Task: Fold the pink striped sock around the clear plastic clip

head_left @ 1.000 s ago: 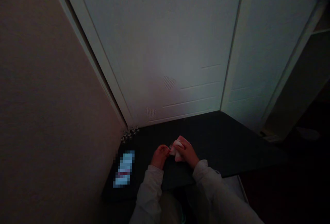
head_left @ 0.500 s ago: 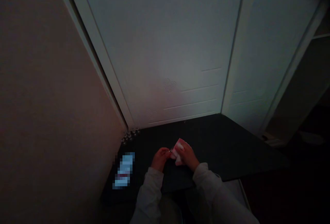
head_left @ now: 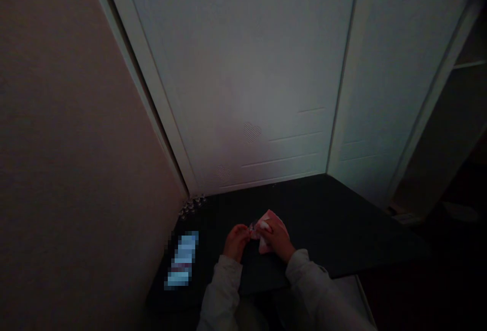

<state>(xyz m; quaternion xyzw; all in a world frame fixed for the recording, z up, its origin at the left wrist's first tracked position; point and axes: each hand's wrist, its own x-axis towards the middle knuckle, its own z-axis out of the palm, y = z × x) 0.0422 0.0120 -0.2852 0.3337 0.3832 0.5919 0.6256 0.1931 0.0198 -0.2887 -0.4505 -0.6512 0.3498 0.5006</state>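
My left hand (head_left: 236,242) is closed in a pinch on a small shiny object (head_left: 253,227), partly see-through, whose kind is too dark and small to make out. My right hand (head_left: 280,240) grips a pink and white cloth (head_left: 270,214). The cloth spreads above and below the right fingers and meets the shiny object between my two hands. Both hands are just above the dark tabletop (head_left: 315,224), near its front edge. The fingertips of both hands are partly hidden.
Several small shiny pieces (head_left: 190,205) stand together at the table's back left corner. A pixelated lit screen (head_left: 181,261) lies at the left edge. Behind the table rises a white panel (head_left: 266,77) with heart patterns; a wall (head_left: 87,158) borders the left side.
The view has tilted slightly, so the scene sits a little lower. My right hand and the cloth have shifted against the small shiny object, which now shows more between my hands.
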